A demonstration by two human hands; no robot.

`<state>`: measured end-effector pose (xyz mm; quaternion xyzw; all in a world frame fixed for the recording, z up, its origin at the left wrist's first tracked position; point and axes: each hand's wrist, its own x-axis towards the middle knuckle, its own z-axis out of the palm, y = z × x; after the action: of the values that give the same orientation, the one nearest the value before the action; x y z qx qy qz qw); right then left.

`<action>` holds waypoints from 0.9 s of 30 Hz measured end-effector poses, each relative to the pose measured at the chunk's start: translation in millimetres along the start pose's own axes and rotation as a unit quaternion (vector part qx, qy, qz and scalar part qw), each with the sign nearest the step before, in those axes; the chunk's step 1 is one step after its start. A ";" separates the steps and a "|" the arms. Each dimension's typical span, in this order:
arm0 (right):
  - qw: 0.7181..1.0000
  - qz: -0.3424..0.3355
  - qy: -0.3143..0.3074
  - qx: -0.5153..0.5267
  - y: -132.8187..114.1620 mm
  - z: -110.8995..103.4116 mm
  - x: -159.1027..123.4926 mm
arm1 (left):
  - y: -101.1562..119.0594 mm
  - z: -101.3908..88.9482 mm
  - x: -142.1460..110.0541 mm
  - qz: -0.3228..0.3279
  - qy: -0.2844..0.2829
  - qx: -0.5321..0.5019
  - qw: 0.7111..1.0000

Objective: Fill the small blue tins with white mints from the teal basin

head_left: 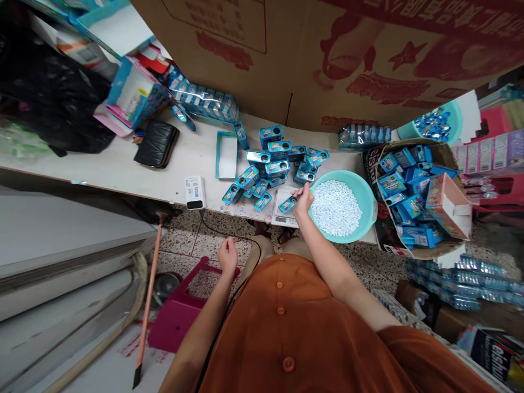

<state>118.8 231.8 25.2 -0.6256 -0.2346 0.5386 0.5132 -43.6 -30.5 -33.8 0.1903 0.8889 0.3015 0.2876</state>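
My right hand reaches over a small white scale at the bench's front edge, fingertips pinched beside a small blue tin lying on the scale. Just right of that hand sits a teal bowl filled with small white tablets. A pile of several blue tins covers the bench behind the scale. My left hand hangs loosely curled below the bench, near my knee, holding nothing that I can see.
A cardboard box of blue packs stands right of the bowl. A white power bank, a black wallet and an open white tray lie on the bench. A pink stool and a long stick stand on the floor at left.
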 end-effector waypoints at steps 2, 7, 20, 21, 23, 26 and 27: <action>1.000 -0.006 -0.002 0.004 0.1 -0.6 0.6 | 1.0 -0.1 -0.2 0.000 0.001 -0.004 1.000; 1.000 -0.028 -0.006 0.010 -4.3 -12.6 9.5 | 3.4 -1.8 -1.6 -0.006 0.001 -0.012 1.000; 0.988 -0.076 0.099 -0.093 -12.3 -127.0 30.9 | 14.3 -2.6 -1.1 -0.006 0.002 0.002 1.000; 0.986 -0.075 0.105 -0.101 -10.1 -135.2 30.2 | 15.6 -1.9 -0.8 -0.003 -0.001 0.004 1.000; 0.984 -0.071 0.111 -0.123 -5.3 -149.4 28.2 | 18.7 -0.3 -0.3 0.004 -0.004 0.010 1.000; 0.981 -0.062 0.113 -0.148 1.2 -165.5 24.9 | 23.1 1.9 0.5 0.013 -0.011 0.012 1.000; 0.980 -0.057 0.115 -0.153 2.9 -169.7 24.0 | 24.6 2.5 0.6 0.017 -0.014 0.015 1.000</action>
<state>280.8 185.0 -5.9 -0.7401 -0.2890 0.3905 0.4649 -38.5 -10.8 -19.7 0.2135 0.8859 0.2907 0.2917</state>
